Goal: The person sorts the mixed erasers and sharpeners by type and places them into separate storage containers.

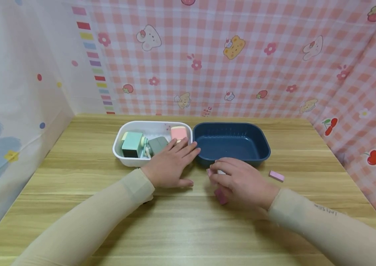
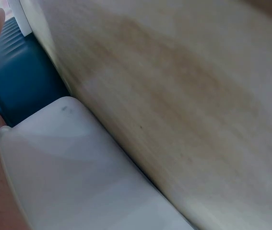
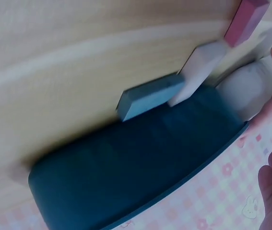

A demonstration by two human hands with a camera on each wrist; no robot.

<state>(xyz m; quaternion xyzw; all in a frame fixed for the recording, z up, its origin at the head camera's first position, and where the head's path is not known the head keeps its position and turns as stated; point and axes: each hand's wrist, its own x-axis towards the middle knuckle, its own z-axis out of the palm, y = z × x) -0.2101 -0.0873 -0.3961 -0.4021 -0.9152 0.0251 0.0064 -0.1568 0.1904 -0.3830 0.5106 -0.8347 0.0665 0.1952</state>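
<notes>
My left hand (image 1: pixel 171 164) lies over the front right rim of a white tub (image 1: pixel 131 162), its fingers spread and straight towards a dark blue tub (image 1: pixel 232 146) beside it. In front of the blue tub is my right hand (image 1: pixel 246 183), with a small pink block (image 1: pixel 209 172) pinched at its fingertips, mostly hidden. Under and about that hand lie a dark pink block (image 3: pixel 247 21), a white block (image 3: pixel 198 72) and a blue-grey block (image 3: pixel 150 96), the last two close by the blue tub's wall.
Inside the white tub are a mint-green box-shaped thing (image 1: pixel 133 142), a grey-green piece (image 1: pixel 157 144) and a pink-and-cream piece (image 1: pixel 179 133). A light pink block (image 1: pixel 276 176) lies on the wooden table (image 1: pixel 181 229) to the right. Patterned cloth (image 1: pixel 174 55) hangs behind and at both sides.
</notes>
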